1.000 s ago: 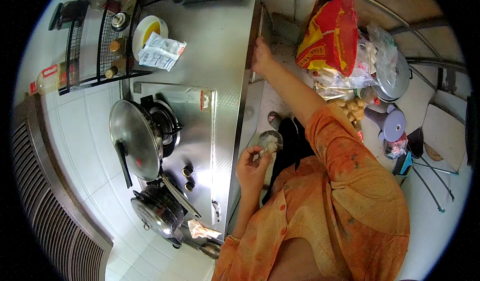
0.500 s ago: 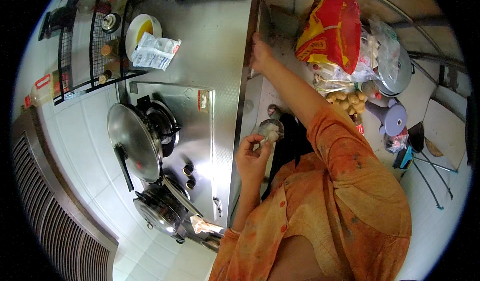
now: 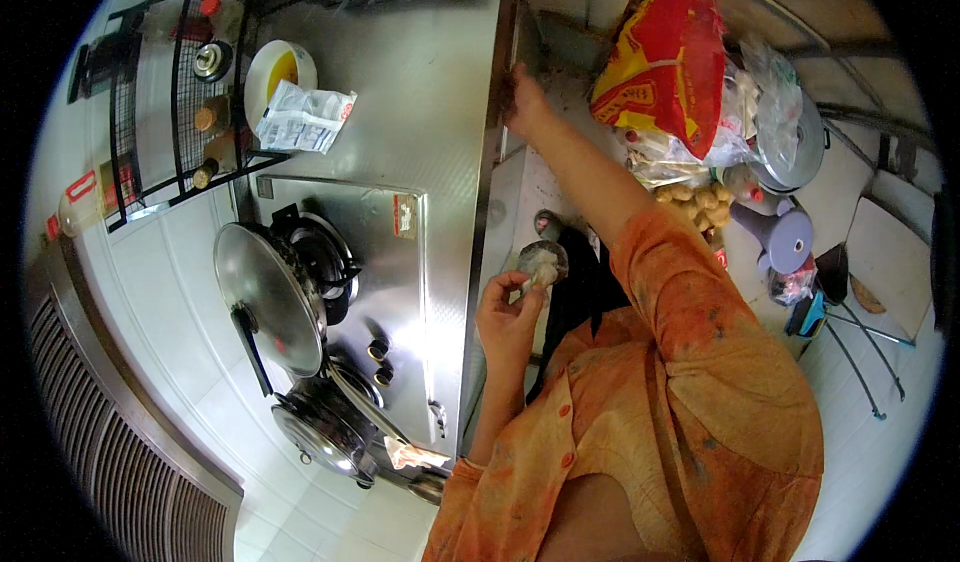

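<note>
My left hand (image 3: 508,312) pinches a small round grey thing with pale, crumpled stuff on it (image 3: 543,262), low beside the counter's front; I cannot make out what it is. My right hand (image 3: 525,102) reaches forward along the counter, its fingers closed on the edge of a cabinet door (image 3: 530,42), fingertips in shadow. The steel counter (image 3: 405,102) bears a white bowl with yellow contents (image 3: 281,59) and a white packet (image 3: 300,122). Below these sit the gas stove (image 3: 400,262), a lidded wok (image 3: 262,302) and a black lidded pot (image 3: 315,432).
Right of me are a red-yellow sack (image 3: 655,72), plastic bags, a grey lidded pot (image 3: 785,147), potatoes (image 3: 700,207), a lilac stool (image 3: 785,237) and thin rods (image 3: 865,362). A wire rack of bottles (image 3: 180,102) hangs at upper left, above a slatted panel (image 3: 120,432).
The view has shifted slightly, with the rack and stove a little further left and lower. My left hand has risen slightly with its item; my right hand stays at the door edge.
</note>
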The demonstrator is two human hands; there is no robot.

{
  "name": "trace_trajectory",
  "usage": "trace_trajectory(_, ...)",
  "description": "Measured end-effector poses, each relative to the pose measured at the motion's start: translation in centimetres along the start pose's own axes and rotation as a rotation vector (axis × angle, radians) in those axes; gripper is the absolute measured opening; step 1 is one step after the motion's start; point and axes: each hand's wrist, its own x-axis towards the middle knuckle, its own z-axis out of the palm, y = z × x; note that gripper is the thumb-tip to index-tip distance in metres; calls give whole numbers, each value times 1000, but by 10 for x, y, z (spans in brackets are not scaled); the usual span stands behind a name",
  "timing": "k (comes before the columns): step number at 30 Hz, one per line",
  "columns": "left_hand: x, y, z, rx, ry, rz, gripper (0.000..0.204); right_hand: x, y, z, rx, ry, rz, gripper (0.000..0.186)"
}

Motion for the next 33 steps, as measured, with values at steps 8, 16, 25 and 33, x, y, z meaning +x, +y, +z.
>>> trace_trajectory(8,2,-7,8,33,-22,-9,19,44,-5,-16,86,-150,-3,52)
trace_trajectory(16,4,-10,3,40,-6,-69,20,40,-6,-20,-208,88,-44,50)
trace_trajectory(25,9,-33,-12,28,29,-110,18,94,23,-68,-536,-26,-22,60)
trace_trajectory(33,11,-43,-15,4,66,-179,21,97,25,-66,-540,-12,-114,58)
